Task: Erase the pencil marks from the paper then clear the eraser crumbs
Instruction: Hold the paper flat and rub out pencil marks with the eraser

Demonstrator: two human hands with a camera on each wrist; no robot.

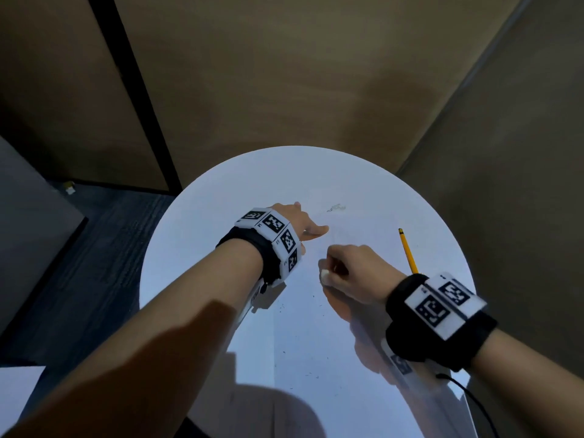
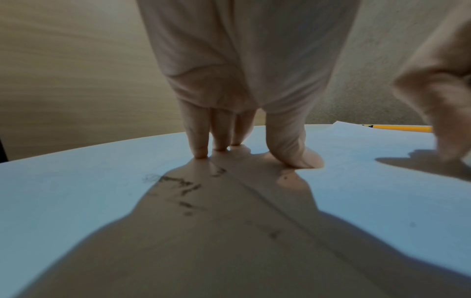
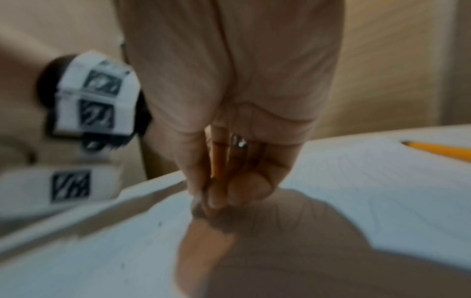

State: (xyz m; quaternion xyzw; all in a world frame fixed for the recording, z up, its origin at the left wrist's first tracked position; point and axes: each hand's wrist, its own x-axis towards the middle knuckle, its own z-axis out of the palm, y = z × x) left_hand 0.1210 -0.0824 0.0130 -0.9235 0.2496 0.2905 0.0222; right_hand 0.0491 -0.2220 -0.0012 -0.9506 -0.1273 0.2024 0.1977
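Head view: a round white table (image 1: 196, 216) carries a sheet of paper (image 1: 363, 248) whose outline is hard to separate from the bright tabletop. At the left, the left hand (image 1: 297, 222) rests palm-down with straight fingers pressed on the surface, holding nothing; the left wrist view shows its fingertips (image 2: 201, 154) and thumb touching down, with smudged pencil marks (image 2: 183, 193) lying on the near side of them, toward the wrist, inside the hand's shadow. Beyond the left hand, toward the far edge of the table, lies a small faint grey smudge (image 1: 336, 207). Near the table's middle, the right hand (image 1: 350, 273) is curled, its thumb and fingers pinching a small white eraser (image 1: 325, 275) that protrudes at the hand's left side, down at the paper and well apart from the marks under the left hand. The right wrist view is blurred; there the eraser (image 3: 197, 206) appears as a greyish lump at the pinched fingertips, against the sheet. Dark eraser crumbs (image 1: 281, 306) are scattered between the two forearms, toward the near edge. At the right, a yellow pencil (image 1: 407, 249) lies untouched just beside the right wrist, toward the right edge of the table.
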